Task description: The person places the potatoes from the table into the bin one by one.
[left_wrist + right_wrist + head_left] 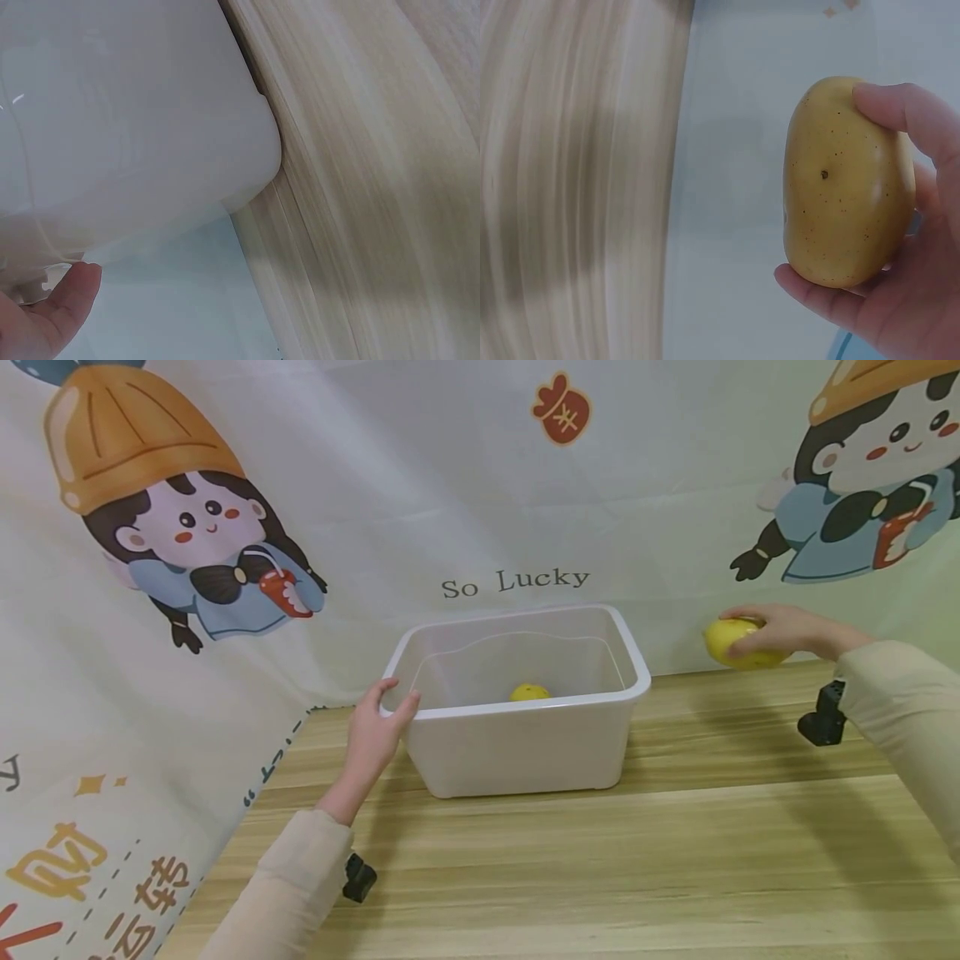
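A yellow, speckled potato is held in my right hand, up off the table to the right of the bin. In the right wrist view the thumb lies along one end and the fingers wrap the other. My left hand grips the rim of a white plastic bin at its near left corner. The left wrist view shows a fingertip against the bin's edge. Inside the bin lies another yellow thing; only its top shows above the front rim, and its kind is unclear.
The bin stands on a wood-grain table near its back edge. Behind and to the left hangs a pale printed cloth with cartoon figures and lettering. A black wrist device hangs below the right sleeve.
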Available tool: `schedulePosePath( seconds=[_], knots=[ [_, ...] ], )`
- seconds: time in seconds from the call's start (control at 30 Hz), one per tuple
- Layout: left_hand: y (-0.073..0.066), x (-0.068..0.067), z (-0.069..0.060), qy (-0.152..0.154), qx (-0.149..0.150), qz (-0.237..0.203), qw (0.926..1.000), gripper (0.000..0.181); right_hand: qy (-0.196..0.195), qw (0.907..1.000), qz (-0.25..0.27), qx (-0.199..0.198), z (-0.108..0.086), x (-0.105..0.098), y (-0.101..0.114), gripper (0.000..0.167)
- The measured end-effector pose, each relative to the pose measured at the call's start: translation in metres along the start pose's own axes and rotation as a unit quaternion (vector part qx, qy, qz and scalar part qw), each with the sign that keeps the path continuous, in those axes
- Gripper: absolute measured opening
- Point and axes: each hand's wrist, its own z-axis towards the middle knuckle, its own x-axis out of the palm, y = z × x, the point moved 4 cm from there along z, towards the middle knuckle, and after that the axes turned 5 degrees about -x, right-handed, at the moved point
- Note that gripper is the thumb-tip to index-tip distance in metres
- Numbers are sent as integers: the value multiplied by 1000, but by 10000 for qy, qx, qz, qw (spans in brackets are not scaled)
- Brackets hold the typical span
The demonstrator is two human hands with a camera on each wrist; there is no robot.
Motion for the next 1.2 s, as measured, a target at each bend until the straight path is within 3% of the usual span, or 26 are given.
schedulePosePath(
  seconds=[1.2],
  knots=[
    [0, 1, 0, -3, -19, 19, 10000, 59, 107, 9996, -186, -183, 29, -21, 58, 69]
  ],
)
